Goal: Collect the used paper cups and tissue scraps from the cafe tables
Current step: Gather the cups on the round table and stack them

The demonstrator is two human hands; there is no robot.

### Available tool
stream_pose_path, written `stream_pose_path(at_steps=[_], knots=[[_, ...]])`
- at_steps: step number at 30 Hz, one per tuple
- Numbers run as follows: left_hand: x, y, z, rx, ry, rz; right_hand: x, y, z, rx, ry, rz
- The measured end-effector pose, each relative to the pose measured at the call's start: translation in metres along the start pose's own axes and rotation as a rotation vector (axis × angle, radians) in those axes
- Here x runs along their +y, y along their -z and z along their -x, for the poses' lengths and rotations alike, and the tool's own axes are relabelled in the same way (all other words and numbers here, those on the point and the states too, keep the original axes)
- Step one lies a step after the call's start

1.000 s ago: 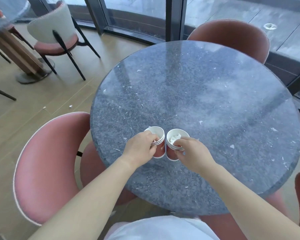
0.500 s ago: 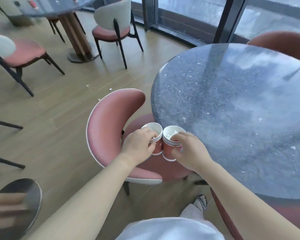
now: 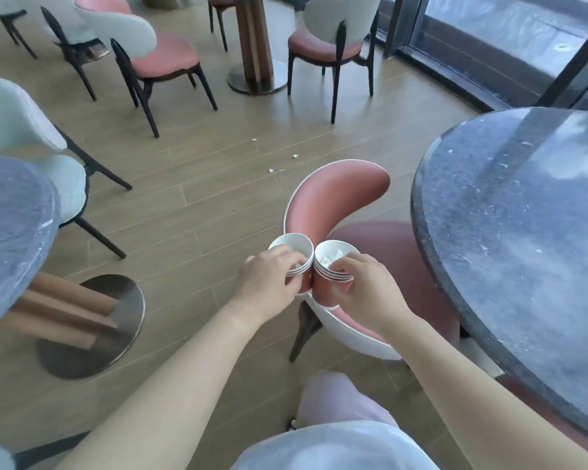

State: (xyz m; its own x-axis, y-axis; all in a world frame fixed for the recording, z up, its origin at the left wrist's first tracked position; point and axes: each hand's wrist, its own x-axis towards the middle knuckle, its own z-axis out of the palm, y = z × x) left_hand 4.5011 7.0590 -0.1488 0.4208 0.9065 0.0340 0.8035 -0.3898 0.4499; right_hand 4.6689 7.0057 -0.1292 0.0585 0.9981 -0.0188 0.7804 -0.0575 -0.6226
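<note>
Cups carried mid-air over pink chair (image 3: 336, 198): left hand (image 3: 269, 283) gripping red paper cup stack (image 3: 294, 254), right hand (image 3: 367, 293) gripping tissue-stuffed red paper cup stack (image 3: 333, 262), touching. Risk: tissue scraps (image 3: 328, 257) spilling if tilted.

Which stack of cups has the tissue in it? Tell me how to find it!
Find the big round dark table on the right, then the pink chair beside it. In front of the chair, two hands hold red cup stacks side by side. The right hand holds the cup stack with crumpled white tissue inside.
</note>
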Motion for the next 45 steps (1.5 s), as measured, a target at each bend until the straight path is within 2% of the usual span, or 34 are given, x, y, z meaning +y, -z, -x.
stream_pose_path(at_steps=[7, 13, 22, 34, 40, 45], knots=[[-0.086, 0.046, 0.005, 0.037, 0.156, -0.020, -0.062, -0.059, -0.065, -0.109, 0.151, -0.072], [-0.169, 0.075, -0.039, 0.028, 0.234, -0.033, -0.102, -0.108, -0.147, -0.170, 0.224, -0.053], [-0.277, 0.130, -0.173, -0.081, 0.199, -0.079, -0.150, -0.146, -0.306, -0.156, 0.189, -0.058], [-0.352, 0.157, -0.350, -0.021, 0.144, 0.027, -0.161, -0.147, -0.483, -0.068, 0.131, -0.073], [-0.420, 0.171, -0.462, 0.018, 0.173, 0.042, -0.179, -0.173, -0.611, -0.045, 0.118, -0.048], [-0.470, 0.210, -0.566, 0.003, 0.115, 0.041, -0.198, -0.172, -0.722, -0.011, 0.103, -0.037]])
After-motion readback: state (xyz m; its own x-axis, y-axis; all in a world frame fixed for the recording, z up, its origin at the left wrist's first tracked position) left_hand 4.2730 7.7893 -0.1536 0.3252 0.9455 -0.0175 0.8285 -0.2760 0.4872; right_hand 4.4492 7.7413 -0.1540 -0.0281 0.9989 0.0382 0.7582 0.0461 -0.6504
